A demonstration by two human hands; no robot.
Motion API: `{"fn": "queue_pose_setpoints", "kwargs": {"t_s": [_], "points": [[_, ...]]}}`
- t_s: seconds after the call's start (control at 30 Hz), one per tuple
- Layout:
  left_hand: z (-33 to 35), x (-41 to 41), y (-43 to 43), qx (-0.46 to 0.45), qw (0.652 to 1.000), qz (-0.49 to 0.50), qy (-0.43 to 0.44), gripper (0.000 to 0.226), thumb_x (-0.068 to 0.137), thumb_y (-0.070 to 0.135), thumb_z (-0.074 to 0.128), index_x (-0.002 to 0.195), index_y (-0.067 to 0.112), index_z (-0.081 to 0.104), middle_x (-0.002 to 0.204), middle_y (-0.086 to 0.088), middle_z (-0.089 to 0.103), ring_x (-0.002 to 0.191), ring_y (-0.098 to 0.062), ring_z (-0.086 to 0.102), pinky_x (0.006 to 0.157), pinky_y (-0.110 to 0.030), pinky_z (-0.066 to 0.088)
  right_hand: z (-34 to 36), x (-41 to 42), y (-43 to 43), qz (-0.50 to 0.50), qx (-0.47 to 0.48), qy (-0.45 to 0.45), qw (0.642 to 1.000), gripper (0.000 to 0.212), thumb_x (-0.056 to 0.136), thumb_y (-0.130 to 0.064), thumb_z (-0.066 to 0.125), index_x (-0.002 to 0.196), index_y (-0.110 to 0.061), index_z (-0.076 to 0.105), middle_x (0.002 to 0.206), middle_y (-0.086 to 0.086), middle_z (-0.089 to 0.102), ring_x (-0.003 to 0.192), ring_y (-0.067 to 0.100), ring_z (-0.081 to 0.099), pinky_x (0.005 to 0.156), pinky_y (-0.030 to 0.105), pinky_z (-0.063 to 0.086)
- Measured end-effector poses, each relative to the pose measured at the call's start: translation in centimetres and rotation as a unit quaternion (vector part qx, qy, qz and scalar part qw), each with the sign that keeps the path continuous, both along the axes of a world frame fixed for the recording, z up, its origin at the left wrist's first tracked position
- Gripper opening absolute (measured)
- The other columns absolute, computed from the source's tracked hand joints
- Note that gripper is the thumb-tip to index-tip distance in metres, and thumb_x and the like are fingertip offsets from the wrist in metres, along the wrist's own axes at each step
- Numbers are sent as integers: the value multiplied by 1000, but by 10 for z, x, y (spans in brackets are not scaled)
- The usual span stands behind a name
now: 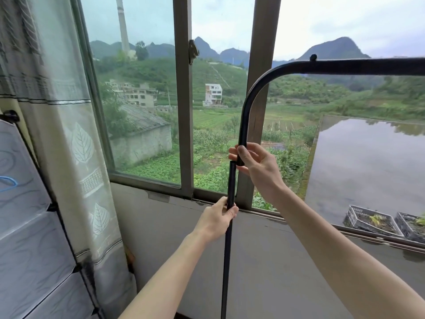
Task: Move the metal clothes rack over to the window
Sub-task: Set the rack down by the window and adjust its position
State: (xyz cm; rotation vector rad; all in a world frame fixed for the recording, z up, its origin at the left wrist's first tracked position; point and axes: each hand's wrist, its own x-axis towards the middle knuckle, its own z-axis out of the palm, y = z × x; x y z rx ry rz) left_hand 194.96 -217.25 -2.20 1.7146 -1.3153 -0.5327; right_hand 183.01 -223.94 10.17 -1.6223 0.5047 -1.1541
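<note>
The black metal clothes rack stands right in front of the window [184, 111]. Its curved top bar [257, 86] bends from a horizontal run at the upper right down to a free lower end. My right hand [253, 162] is shut on that lower end. Below and slightly left stands the rack's upright pole [226, 261], its open top end just beside the bar's end, the two apart. My left hand [217, 218] grips the pole a little under its top.
A leaf-patterned curtain [76, 146] hangs at the left of the window. A translucent plastic panel cabinet [30, 226] fills the lower left. The grey wall below the sill [276, 261] is close behind the pole. Crates with plants sit outside at the lower right.
</note>
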Motion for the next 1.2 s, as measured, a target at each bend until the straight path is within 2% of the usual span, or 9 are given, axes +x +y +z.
{"fn": "queue_pose_setpoints", "kwargs": {"t_s": [0.1, 0.2, 0.3, 0.57, 0.83, 0.93, 1.03, 1.13, 1.2], "points": [[1, 0, 3, -5, 1000, -12, 3, 16, 97, 44, 56, 97, 29, 61, 94, 7, 75, 93, -12, 68, 88, -30, 50, 3, 5, 7, -3, -3, -26, 1000, 15, 99, -25, 59, 109, -17, 66, 110, -1, 78, 102, 16, 75, 96, 43, 55], [1, -4, 3, -6, 1000, -25, 2, 15, 96, 45, 56, 95, 30, 60, 92, 8, 74, 92, -11, 67, 89, -30, 50, 3, 9, 9, -2, -6, -18, 1000, 18, 99, -25, 59, 111, -14, 66, 111, 0, 78, 101, 18, 76, 97, 50, 55], [-1, -4, 1, -14, 1000, -27, 4, 13, 96, 45, 56, 91, 33, 59, 91, 8, 74, 92, -10, 67, 89, -30, 50, -3, 10, 10, 0, -1, -17, 1000, 15, 100, -23, 59, 108, -15, 67, 110, 2, 78, 101, 21, 75, 93, 55, 57], [-2, 1, 3, -22, 999, -38, -1, 12, 96, 44, 56, 91, 34, 59, 91, 7, 75, 92, -10, 67, 87, -27, 49, -6, 15, 12, -10, -9, -24, 1000, 15, 100, -23, 57, 108, -15, 67, 105, -2, 78, 98, 21, 76, 86, 48, 60], [-1, 2, 1, -20, 998, -63, -5, 15, 96, 46, 56, 92, 33, 60, 91, 8, 74, 92, -11, 67, 90, -32, 51, -7, 13, 13, -27, 4, -40, 999, 15, 100, -22, 58, 105, -16, 70, 99, -4, 78, 90, 10, 70, 90, 52, 59], [-1, 4, 0, -17, 998, -59, -6, 14, 96, 46, 56, 89, 34, 60, 89, 8, 74, 91, -11, 67, 91, -34, 52, -13, 13, 11, -36, -3, -13, 999, 15, 99, -27, 59, 105, -20, 72, 102, -6, 79, 96, 10, 71, 95, 53, 57], [0, 9, 0, -15, 998, -59, -2, 13, 96, 44, 56, 87, 35, 59, 90, 9, 74, 92, -9, 67, 92, -34, 51, -21, 15, 9, -55, -40, 41, 997, 13, 99, -36, 59, 100, -33, 72, 103, -14, 79, 105, 0, 69, 98, 42, 54], [-1, 12, 1, -18, 998, -60, 5, 13, 95, 45, 57, 86, 35, 59, 89, 9, 75, 94, -9, 67, 93, -34, 50, -21, 16, 9, -73, -102, 57, 990, 14, 100, -32, 57, 99, -34, 71, 98, -18, 77, 101, -8, 67, 95, 22, 49], [-4, 12, 1, -26, 998, -50, 14, 14, 94, 46, 57, 89, 33, 60, 87, 8, 75, 93, -13, 67, 91, -36, 50, -29, 17, 9, -90, -134, 71, 984, 16, 101, -32, 55, 99, -31, 71, 97, -20, 76, 100, -6, 67, 92, 17, 48]]}}
